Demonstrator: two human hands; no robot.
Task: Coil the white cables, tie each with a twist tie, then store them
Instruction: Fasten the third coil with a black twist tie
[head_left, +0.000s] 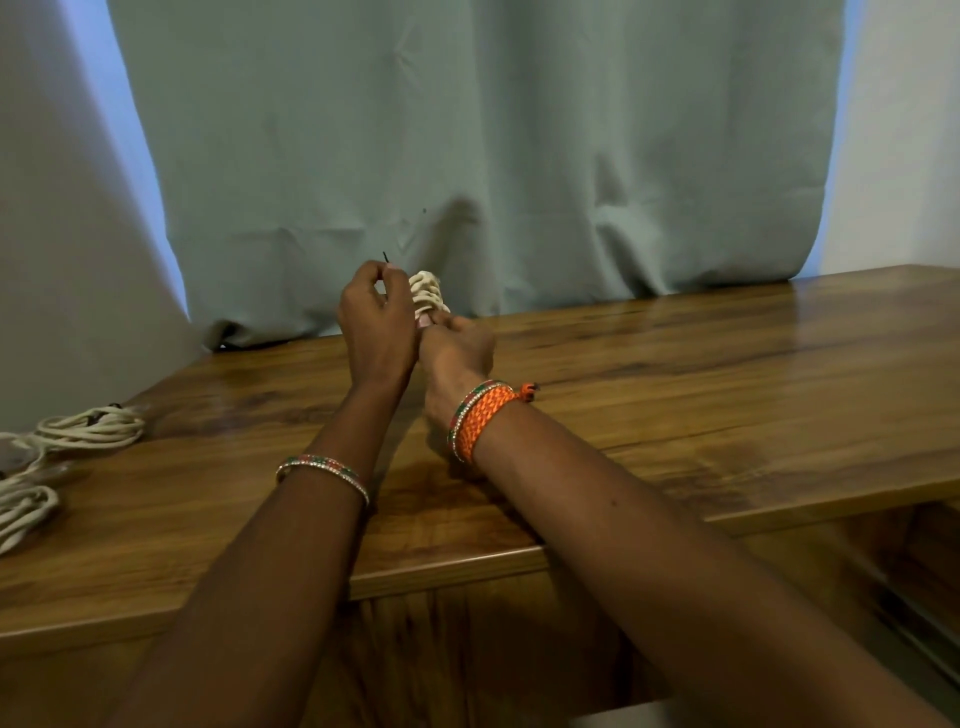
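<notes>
A coiled white cable (427, 291) is held upright above the wooden table (727, 395), just in front of the curtain. My right hand (457, 348) grips the coil from below, its fingers curled round the bundle. My left hand (376, 322) pinches a thin dark twist tie (385, 256), whose tip sticks up above the fingers beside the coil. Most of the coil is hidden behind both hands.
Two more white cable coils lie at the table's left edge, one (91, 427) farther back and one (23, 512) nearer. A grey-green curtain (467, 156) hangs right behind the table. The table's front edge (467, 564) runs under my forearms.
</notes>
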